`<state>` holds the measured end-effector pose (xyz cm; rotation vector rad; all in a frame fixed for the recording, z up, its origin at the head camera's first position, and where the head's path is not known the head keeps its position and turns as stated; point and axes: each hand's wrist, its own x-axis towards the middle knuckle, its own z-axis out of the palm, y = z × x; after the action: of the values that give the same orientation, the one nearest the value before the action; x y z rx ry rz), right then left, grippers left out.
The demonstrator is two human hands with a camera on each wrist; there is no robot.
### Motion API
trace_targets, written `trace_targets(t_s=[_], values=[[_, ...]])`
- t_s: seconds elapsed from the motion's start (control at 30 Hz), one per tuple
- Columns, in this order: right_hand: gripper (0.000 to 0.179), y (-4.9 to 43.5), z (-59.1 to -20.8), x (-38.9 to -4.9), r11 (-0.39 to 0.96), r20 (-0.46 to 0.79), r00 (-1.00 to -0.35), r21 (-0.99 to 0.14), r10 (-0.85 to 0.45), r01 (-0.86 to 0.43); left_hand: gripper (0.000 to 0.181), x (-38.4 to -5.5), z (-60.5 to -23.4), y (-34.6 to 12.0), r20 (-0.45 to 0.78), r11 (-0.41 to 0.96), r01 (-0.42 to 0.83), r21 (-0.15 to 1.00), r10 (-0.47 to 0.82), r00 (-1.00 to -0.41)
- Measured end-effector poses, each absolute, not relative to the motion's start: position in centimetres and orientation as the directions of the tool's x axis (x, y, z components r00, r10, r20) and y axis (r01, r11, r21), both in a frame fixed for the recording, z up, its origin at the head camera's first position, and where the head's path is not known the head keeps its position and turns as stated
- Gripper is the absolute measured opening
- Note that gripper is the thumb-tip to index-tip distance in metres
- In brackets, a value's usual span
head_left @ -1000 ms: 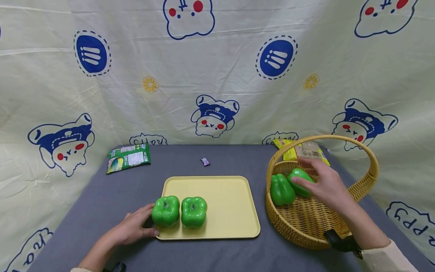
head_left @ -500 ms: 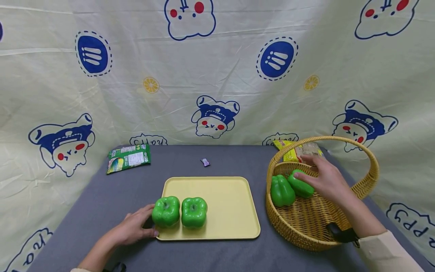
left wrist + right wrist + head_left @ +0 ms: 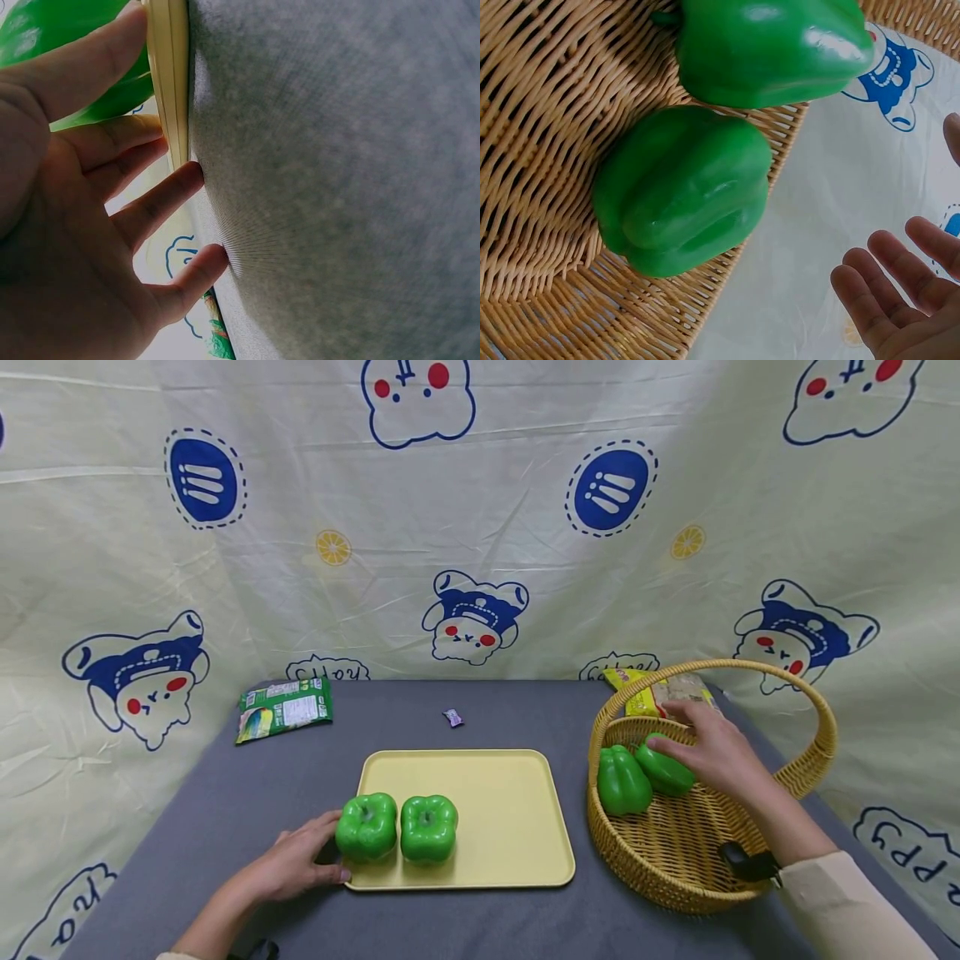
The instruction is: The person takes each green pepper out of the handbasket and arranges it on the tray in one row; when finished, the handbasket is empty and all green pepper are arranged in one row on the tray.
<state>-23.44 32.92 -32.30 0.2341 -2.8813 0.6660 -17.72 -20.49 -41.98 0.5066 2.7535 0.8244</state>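
1. Inside wicker basket: right green bell pepper, tilted, next to left green bell pepper.
2. Handling: prob. light & firm; glossy skin, so maybe slippery. Best hold: round the widest sides.
3. R hand: over basket, fingers wide, nothing held, apart from peppers.
4. L hand: fingers spread, thumb touching yellow tray at near-left corner; two bell peppers on it.
5. Surface: grey cloth, green snack packet far L. Bkgd: cartoon-print curtain.
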Motion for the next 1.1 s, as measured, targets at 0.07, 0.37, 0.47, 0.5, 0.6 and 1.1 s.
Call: trace_targets(t_s=[0.07,0.37,0.47,0.5,0.6,1.1], values=[[0.076,33.0,-32.4,-23.7,0.889,0.204,-0.972,-0.414,-0.119,-0.196,0.074,-17.7,-42.0,-20.5,-0.113,0.782,0.26,0.566,0.386,-0.915],[0.076,33.1,-32.9,-24.7,0.911,0.195,-0.971,-0.36,-0.14,-0.204,0.074,-17.7,-42.0,-20.5,-0.114,0.778,0.258,0.572,0.387,-0.915],[0.076,33.2,-33.0,-24.9,0.916,0.182,-0.973,-0.348,-0.142,-0.199,0.074,-17.8,-41.9,-20.6,-0.114,0.779,0.259,0.571,0.388,-0.915],[0.075,33.2,-33.1,-25.0,0.917,0.176,-0.974,-0.347,-0.143,-0.197,0.074,-17.8,-41.9,-20.6,-0.113,0.78,0.26,0.569,0.388,-0.915],[0.078,33.4,-33.3,-25.4,0.92,0.157,-0.977,-0.342,-0.145,-0.191,0.074,-17.8,-41.9,-20.6,-0.116,0.78,0.257,0.57,0.387,-0.915],[0.073,34.4,-34.9,-26.7,0.937,0.048,-0.978,-0.281,-0.201,-0.207,0.073,-17.7,-42.0,-20.6,-0.114,0.778,0.26,0.573,0.389,-0.914]])
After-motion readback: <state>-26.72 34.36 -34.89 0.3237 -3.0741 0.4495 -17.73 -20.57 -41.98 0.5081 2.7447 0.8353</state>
